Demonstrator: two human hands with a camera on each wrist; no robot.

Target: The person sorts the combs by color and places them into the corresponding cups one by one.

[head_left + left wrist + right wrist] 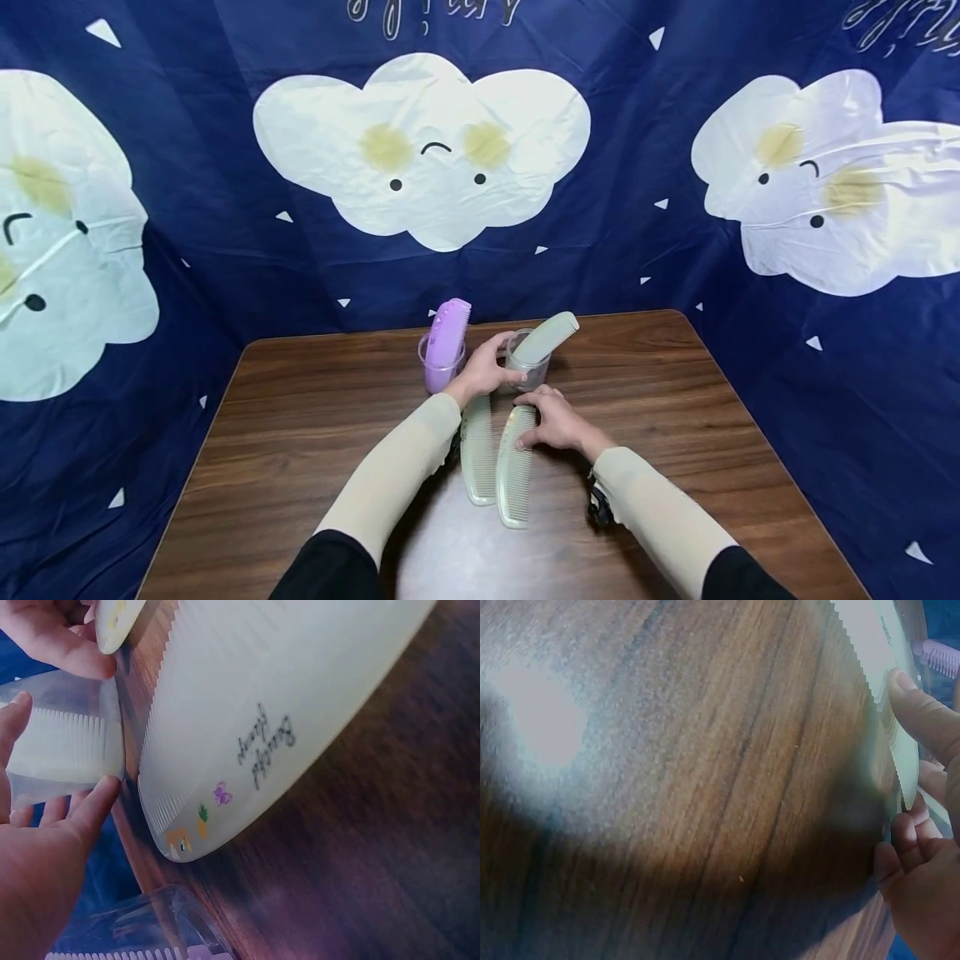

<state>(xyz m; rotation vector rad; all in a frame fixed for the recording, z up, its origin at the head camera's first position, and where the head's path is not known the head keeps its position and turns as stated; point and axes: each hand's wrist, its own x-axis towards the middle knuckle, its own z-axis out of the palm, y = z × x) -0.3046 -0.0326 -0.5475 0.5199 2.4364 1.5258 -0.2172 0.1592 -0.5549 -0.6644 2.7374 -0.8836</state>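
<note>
My left hand (482, 372) holds the side of a clear plastic cup (537, 377), its thumb and fingers set around the wall. A pale green comb (553, 334) leans inside that cup, its upper end sticking out to the right. With its thumb and fingers, my right hand (561, 423) pinches the far end of a second pale green comb (513, 487); in the right wrist view the thumb presses on this comb (866, 649). A third pale green comb (477, 458) lies just left of it, below my left wrist, with small printed pictures and lettering showing in the left wrist view.
Left of my left hand stands another clear cup (422, 352) with a purple comb (448, 333) upright in it. The brown wooden table (315, 433) ends at a blue cloth backdrop (225, 283) with white clouds.
</note>
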